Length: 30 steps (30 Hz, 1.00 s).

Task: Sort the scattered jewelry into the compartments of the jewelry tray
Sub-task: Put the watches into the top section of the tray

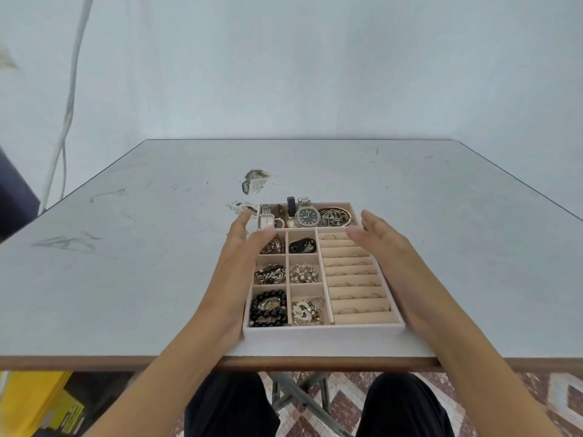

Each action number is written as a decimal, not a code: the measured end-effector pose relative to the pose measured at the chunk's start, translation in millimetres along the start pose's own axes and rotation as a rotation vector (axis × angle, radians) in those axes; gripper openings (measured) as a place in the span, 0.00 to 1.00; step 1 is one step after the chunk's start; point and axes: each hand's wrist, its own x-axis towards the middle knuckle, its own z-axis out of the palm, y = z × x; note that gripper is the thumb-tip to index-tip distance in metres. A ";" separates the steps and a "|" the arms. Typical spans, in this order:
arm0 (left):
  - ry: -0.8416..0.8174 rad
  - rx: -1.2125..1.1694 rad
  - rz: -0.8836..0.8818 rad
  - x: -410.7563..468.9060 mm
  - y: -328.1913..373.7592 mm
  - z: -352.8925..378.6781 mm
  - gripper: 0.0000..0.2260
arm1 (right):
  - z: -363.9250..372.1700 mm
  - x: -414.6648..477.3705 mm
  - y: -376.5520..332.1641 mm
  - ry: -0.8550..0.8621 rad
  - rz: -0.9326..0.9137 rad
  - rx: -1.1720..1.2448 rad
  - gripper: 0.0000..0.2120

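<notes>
A pale grey counter [441, 216] fills the middle of the frame. The jewelry tray [321, 330] sits at its near edge, lower centre.

The left hand [243, 244] lies along the tray's left side and the right hand [378, 238] along its right. Both hands have their fingers nearly straight and slightly spread, gripping nothing. I cannot tell whether the palms touch the tray walls.

The ring rolls [356, 269] take up the tray's right part, with thin rings tucked in them. A dark-dial watch [309, 216] lies in the top row. A black bead bracelet [268, 307] fills the lower-left compartment. Small bits [241, 208], too blurred to name, lie beside the tray's upper-left corner.
</notes>
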 end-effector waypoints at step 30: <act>0.070 -0.105 -0.034 90.6 6.3 15.6 0.21 | -8.1 88.9 -17.3 -0.069 -0.086 0.029 0.24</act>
